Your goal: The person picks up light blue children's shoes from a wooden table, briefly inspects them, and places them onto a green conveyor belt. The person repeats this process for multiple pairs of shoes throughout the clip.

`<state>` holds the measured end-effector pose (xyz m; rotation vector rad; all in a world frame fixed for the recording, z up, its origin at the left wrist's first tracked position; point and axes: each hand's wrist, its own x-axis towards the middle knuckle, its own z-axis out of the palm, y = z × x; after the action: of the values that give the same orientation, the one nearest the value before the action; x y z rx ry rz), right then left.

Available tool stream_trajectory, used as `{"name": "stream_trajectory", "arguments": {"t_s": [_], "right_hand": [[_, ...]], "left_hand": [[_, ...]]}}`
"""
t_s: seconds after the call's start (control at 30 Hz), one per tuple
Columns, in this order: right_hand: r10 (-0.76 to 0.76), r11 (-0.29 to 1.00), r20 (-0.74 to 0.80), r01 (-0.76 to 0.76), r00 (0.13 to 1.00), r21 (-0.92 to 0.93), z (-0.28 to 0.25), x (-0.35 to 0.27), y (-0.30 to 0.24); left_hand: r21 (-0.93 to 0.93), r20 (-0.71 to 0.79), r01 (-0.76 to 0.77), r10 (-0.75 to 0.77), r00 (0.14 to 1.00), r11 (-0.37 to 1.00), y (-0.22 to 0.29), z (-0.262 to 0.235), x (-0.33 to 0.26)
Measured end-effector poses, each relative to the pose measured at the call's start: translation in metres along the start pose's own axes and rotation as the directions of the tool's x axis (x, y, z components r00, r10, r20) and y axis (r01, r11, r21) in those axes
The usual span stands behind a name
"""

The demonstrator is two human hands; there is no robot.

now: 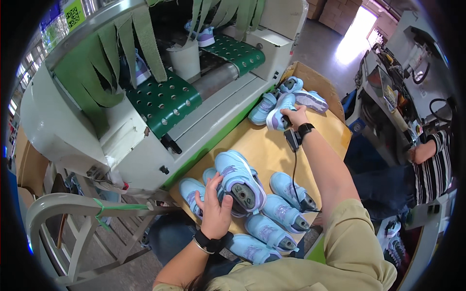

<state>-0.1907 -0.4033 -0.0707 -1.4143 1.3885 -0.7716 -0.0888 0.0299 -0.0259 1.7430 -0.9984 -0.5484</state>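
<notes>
- A white conveyor machine (73,121) fills the upper left, its green perforated belt (162,102) running under hanging green strip curtains (116,53); one light-blue shoe (206,35) rides on the far belt section.
- The tan worktable (272,145) lies flush along the machine's green lower edge; a low raised board (318,80) walls its far end, and the near edge ends just above the person's lap.
- A white metal frame (73,213) stands at lower left beside the table's near corner, with bare floor beneath it.
- Bare tabletop shows in the middle, between the two groups of shoes (the widest free stretch in view).
- A near cluster of light-blue children's sneakers (281,208) lies by the near edge, several touching one another.
- A far cluster of the same sneakers (291,94) sits against the raised board.
- The left hand (216,206) is curled around a light-blue sneaker (240,179), holding it tipped up over the near cluster, opening toward the camera.
- The right hand (293,116) reaches to the far cluster, fingers closed on a blue-and-lilac sneaker (277,114); a black wristband and cable sit on that wrist.
- At the right edge, another person's arm in a striped sleeve (432,167) rests by a separate machine (393,92), well apart.
</notes>
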Motion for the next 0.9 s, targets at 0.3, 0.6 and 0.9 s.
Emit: {"name": "stream_trajectory", "arguments": {"t_s": [0.3,0.6,0.9], "right_hand": [[-0.492,0.63,0.503,0.689,0.71,-0.358,-0.025,-0.202,-0.09],[-0.329,0.693,0.704,0.667,0.63,-0.273,-0.042,-0.204,-0.029],[-0.077,0.778,0.628,0.441,0.774,-0.448,-0.164,-0.28,0.036]], "left_hand": [[-0.044,-0.109,-0.093,0.088,0.99,0.995,0.01,-0.003,-0.007],[0.291,-0.163,-0.166,0.219,0.962,0.942,0.005,-0.039,-0.05],[-0.828,0.193,0.424,-0.523,0.83,0.367,-0.059,-0.012,-0.047]]}}
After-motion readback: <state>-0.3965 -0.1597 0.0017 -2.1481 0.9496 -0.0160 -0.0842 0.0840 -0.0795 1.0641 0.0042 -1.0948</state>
